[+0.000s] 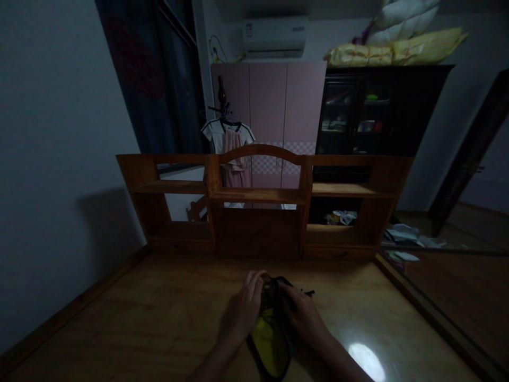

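"Shoe (271,339), one. Yellow insole facing up, dark edging, black upper toward the far end. Location: on the bare wooden surface (159,307), in front of the shelf unit (258,197), its near end toward the person."

"Hands, and condition of each?"

"Left hand (245,305): partly closed, fingers together and bent over the far left edge, apparently gripping it. Right hand (302,313): partly closed about the dark upper on the right, apparently gripping also; fingertips lost in shadow, so exact finger placement cannot be told."

"Loose parts?"

"Black lace or strap end (309,293), one, sticking out beyond the right hand. Which of the two, too dim to tell."

"Handling notes for the step in hand, which I judge to be working the upper at the far end?"

"Left hand: best used as the anchor, pressing the edge steadily so that the sole does not swivel. Right hand: small, even pulls, following the upper instead of dragging across it. Loose end: best left outside the fingers, lest it be trapped. Dim light: advise feeling for folds by touch."
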A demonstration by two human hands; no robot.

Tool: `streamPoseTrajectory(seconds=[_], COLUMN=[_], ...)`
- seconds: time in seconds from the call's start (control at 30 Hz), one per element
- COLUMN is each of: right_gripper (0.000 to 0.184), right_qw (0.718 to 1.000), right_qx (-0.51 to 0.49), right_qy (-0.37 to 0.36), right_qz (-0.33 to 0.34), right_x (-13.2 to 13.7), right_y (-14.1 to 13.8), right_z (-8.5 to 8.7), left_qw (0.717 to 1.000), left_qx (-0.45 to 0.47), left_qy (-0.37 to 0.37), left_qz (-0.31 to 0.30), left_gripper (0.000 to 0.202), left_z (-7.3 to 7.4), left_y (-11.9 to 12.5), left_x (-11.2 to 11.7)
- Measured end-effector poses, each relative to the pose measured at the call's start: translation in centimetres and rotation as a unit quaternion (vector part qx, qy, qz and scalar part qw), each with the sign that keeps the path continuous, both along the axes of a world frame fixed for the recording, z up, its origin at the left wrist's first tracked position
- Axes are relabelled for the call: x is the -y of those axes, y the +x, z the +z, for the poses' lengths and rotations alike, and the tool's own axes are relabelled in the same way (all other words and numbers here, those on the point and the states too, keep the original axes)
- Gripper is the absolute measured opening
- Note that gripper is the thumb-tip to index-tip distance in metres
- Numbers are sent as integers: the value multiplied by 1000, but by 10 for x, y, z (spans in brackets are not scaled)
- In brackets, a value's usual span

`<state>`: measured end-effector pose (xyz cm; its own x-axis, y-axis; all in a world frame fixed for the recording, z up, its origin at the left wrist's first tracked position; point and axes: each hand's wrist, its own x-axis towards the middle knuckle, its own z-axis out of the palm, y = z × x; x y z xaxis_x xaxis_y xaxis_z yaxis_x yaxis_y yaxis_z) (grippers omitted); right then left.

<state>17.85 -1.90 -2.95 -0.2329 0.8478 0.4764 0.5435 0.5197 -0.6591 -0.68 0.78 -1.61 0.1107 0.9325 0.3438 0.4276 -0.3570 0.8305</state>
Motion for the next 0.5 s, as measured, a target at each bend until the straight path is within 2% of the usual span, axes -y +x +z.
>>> streamPoseTrajectory(seconds=[0.27,0.5], right_gripper=[40,39], right_qw=[1000,1000], right_qx=[7,9], right_qy=[-5,-11], right_qz=[-1,-2], right_x=[1,-1], right_y=[0,1], right_z=[0,-3], left_qw=[999,999], left_qx=[-31,-33], left_qy=[-7,18], left_qz=[-6,3], left_gripper=[39,36], left_z=[1,4], left_y=[-2,-2], left_x=[1,0])
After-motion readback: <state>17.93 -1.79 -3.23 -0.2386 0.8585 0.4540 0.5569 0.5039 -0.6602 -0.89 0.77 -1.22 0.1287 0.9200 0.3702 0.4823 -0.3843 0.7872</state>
